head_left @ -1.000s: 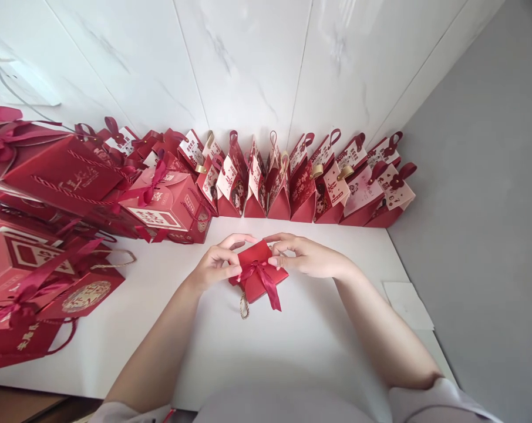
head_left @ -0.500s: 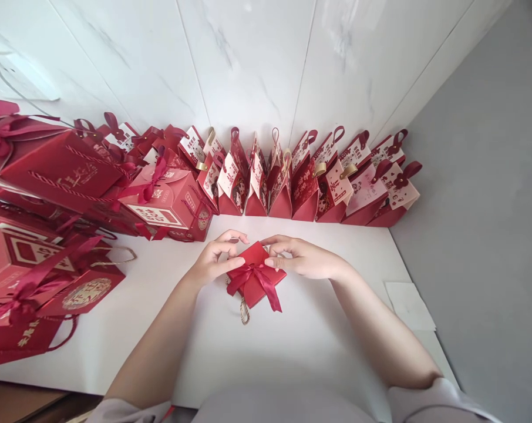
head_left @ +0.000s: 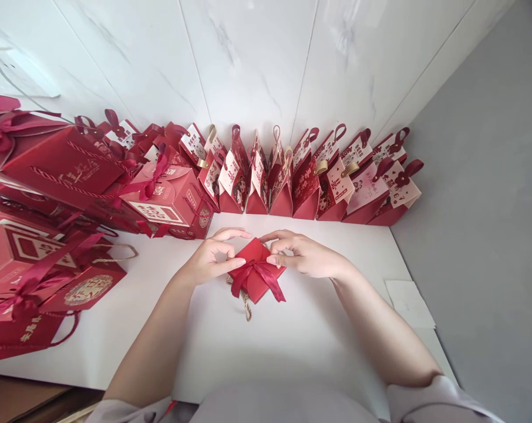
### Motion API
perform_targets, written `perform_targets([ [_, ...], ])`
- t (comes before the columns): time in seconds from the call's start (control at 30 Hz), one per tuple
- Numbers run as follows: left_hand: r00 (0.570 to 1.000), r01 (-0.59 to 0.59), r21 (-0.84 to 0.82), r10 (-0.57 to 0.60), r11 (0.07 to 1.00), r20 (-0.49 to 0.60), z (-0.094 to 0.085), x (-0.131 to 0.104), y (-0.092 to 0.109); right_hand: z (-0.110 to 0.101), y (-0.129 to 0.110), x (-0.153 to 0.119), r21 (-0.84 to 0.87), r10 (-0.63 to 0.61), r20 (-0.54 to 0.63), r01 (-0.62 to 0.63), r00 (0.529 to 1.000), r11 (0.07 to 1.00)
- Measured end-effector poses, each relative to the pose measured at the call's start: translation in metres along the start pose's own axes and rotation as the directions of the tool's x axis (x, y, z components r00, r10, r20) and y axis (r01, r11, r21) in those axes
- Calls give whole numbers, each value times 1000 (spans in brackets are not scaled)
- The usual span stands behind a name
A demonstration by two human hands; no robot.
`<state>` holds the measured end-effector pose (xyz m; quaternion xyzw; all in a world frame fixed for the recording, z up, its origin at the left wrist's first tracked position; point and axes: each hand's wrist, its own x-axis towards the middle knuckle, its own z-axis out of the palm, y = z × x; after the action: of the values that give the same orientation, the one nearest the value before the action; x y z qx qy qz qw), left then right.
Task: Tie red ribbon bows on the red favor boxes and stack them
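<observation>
A small red gift box rests on the white table in front of me, with a dark red ribbon tied in a bow across its top. Two tails of the ribbon hang toward me, and a twisted beige cord handle sticks out at the near side. My left hand pinches the bow's left side between thumb and a bent finger, other fingers stretched out. From the right, my right hand is closed on the bow's right side, its fingers curled over the box edge. The pinched bits of ribbon are mostly hidden.
Along the tiled wall stands a row of red and white gift bags with loop handles. Larger red boxes with bows and rope handles are stacked at the left. White paper lies at the right, beside a grey wall.
The bow and its tails have shifted slightly right and away from me. Both hands stay at the ribbon, with only small finger movements.
</observation>
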<state>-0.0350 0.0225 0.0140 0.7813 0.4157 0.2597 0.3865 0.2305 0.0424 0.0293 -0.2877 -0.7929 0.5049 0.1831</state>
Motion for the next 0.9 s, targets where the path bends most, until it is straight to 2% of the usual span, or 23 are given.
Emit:
perform_targets([
  [0.37, 997, 40, 12, -41, 999, 64, -3, -1, 2, -3, -2, 2, 19, 24, 19, -24, 1000, 1000],
  [0.6, 997, 61, 34, -63, 998, 55, -4, -1, 4, -2, -4, 1, 43, 37, 36, -38, 999, 998],
  [0.67, 995, 100, 28, -100, 995, -4, 2, 1, 6, 0, -6, 1, 43, 18, 4, -18, 1000, 999],
  [0.8, 964, 167, 72, -147, 983, -223, 17, 5, 16, 4, -10, 1, 78, 5, -78, 1, 997, 997],
  [0.9, 966, 127, 91, -103, 988, -237, 24, 6, 23, 5, -11, 0, 94, 12, -90, -4, 996, 996],
])
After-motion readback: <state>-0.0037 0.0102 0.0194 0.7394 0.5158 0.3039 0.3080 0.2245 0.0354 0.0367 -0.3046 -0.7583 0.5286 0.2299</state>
